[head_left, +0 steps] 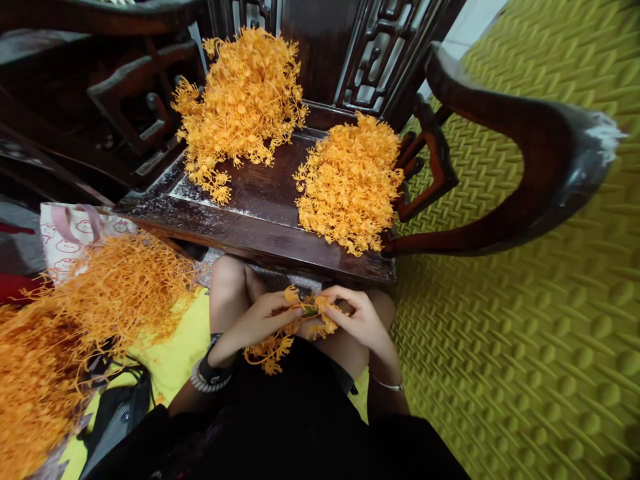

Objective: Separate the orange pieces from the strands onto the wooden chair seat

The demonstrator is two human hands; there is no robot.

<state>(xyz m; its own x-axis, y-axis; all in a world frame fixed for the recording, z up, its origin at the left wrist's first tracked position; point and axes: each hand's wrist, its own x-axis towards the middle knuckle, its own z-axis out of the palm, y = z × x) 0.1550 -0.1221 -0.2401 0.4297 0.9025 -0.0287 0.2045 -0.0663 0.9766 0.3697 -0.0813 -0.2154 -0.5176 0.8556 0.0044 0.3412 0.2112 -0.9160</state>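
My left hand (260, 320) and my right hand (357, 317) meet over my lap, both pinched on a small cluster of orange plastic flower sprigs (310, 313). More orange sprigs (270, 350) hang below my left wrist, which wears a dark watch and beaded bracelet. A thin bangle sits on my right wrist. Two heaps of the same orange sprigs lie on the dark wooden chair seat (255, 193): a large one (243, 100) at the back left, a rounder one (350, 183) at the right.
A big loose pile of orange sprigs (75, 333) spreads over the floor at my left, on yellow cloth. A white bag with pink handles (75, 233) stands behind it. The chair's curved armrest (505, 133) arches at right above a yellow-green textured mat (525, 347).
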